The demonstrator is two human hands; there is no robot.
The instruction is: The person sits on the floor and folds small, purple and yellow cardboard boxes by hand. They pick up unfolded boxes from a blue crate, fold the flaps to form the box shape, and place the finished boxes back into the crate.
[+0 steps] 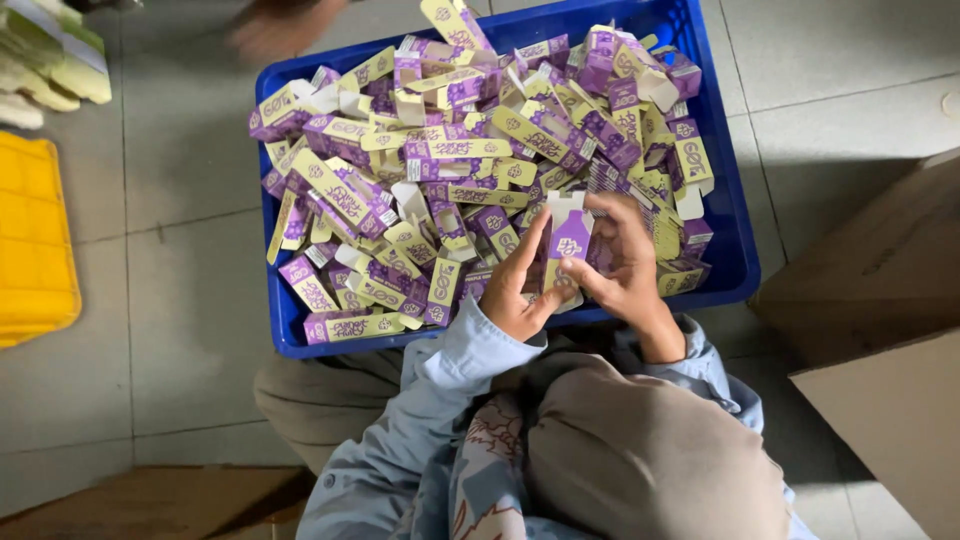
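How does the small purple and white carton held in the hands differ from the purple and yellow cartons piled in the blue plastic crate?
The held carton stands upright between the left hand and right hand, top flaps open; the piled cartons lie jumbled at all angles in the blue plastic crate. Both share the purple printed card.

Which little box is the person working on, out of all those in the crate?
Find the blue crate heaped with purple and yellow cartons. At its near edge, the left hand and right hand hold one purple carton: it alone stands upright, top flaps open.
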